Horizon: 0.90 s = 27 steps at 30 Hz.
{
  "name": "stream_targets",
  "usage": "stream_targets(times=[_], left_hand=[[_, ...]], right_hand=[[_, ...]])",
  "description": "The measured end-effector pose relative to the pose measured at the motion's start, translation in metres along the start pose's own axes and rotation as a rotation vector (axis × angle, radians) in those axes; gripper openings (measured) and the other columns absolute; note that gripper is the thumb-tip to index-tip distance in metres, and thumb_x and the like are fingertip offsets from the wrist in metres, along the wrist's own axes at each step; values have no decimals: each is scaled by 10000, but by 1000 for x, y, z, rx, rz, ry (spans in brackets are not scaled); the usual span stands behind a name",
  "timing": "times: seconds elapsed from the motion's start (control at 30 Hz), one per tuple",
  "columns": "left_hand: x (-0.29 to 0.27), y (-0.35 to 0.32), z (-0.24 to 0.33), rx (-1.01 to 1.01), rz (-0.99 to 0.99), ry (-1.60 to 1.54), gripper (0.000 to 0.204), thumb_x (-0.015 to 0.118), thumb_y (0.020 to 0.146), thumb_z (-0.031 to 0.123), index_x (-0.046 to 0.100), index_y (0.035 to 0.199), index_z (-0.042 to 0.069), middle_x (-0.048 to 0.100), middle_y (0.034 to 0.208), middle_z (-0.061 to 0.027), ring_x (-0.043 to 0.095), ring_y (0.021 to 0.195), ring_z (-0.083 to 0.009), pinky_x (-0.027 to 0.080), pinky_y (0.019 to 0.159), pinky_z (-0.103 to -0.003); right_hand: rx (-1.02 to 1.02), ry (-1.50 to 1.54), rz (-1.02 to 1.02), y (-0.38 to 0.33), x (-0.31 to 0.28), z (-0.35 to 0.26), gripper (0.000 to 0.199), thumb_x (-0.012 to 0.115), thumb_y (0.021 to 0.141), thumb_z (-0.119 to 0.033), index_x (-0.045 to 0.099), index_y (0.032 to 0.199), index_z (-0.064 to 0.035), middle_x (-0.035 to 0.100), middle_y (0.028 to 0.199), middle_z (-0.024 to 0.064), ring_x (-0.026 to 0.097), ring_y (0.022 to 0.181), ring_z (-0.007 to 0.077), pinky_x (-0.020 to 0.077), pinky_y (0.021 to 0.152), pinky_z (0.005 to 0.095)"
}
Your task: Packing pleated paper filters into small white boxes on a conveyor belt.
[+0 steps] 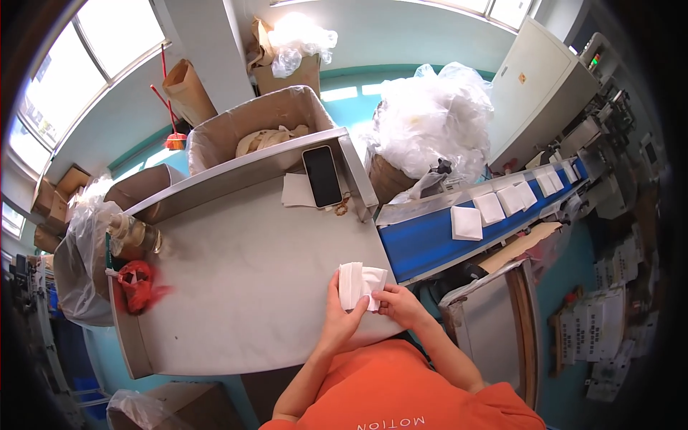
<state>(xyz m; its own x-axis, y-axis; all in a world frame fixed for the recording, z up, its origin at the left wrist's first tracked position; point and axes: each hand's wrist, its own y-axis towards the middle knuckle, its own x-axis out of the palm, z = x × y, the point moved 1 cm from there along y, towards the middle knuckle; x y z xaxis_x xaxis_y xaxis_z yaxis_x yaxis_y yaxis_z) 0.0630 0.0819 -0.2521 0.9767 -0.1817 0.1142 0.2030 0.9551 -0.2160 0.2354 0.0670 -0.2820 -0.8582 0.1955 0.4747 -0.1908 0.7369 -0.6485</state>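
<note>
Over the front right edge of the metal worktable [244, 287], I hold a small stack of folded white napkins [350, 285] in both hands. My left hand [342, 317] is closed round the stack's left side, thumb across the front. At its right side, the fingers of my right hand [400, 304] pinch a partly opened white fold [373, 278]. To my right, a blue conveyor belt [416, 255] carries several square white napkin stacks [466, 223] in a row.
A black phone [322, 176] lies by white paper [295, 190] at the table's far rim. At the left stand a clear bottle [136, 235] and a red bag [136, 287]. Behind are a lined cardboard box [215, 143] and heaped clear plastic [433, 118].
</note>
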Motion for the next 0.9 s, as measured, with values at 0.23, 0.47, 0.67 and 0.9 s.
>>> stream_targets(times=[0.23, 0.47, 0.67, 0.9], left_hand=[[2, 1, -2, -56, -127, 168, 755, 648, 917, 245, 226, 1483, -25, 339, 1475, -210, 389, 1343, -286, 328, 1097, -361], [5, 3, -10, 13, -113, 42, 749, 616, 941, 250, 199, 1487, -48, 337, 1471, -220, 387, 1343, -292, 337, 1089, -362], [-1, -1, -8, 21, -90, 87, 777, 677, 889, 235, 233, 1464, -40, 431, 1393, -211, 475, 1253, -294, 384, 1049, -377], [-1, -8, -10, 99, -134, 476, 632, 713, 833, 314, 479, 1361, 58, 391, 1444, -261, 397, 1336, -374, 328, 1064, -463]], right_hand=[[-213, -69, 235, -4, 18, -31, 396, 586, 968, -366, 558, 1144, -13, 629, 995, 63, 606, 852, 121, 483, 715, 227], [-160, 101, 67, -5, 44, -21, 329, 639, 939, -264, 595, 1134, -4, 630, 925, 35, 586, 799, 103, 482, 695, 234], [-190, 117, 270, -1, 11, -9, 255, 641, 926, -172, 592, 1119, -12, 641, 984, 54, 624, 807, 126, 500, 677, 227], [30, -139, 23, -11, 16, -24, 404, 599, 947, -415, 580, 1065, -30, 616, 843, 37, 556, 646, 82, 422, 553, 208]])
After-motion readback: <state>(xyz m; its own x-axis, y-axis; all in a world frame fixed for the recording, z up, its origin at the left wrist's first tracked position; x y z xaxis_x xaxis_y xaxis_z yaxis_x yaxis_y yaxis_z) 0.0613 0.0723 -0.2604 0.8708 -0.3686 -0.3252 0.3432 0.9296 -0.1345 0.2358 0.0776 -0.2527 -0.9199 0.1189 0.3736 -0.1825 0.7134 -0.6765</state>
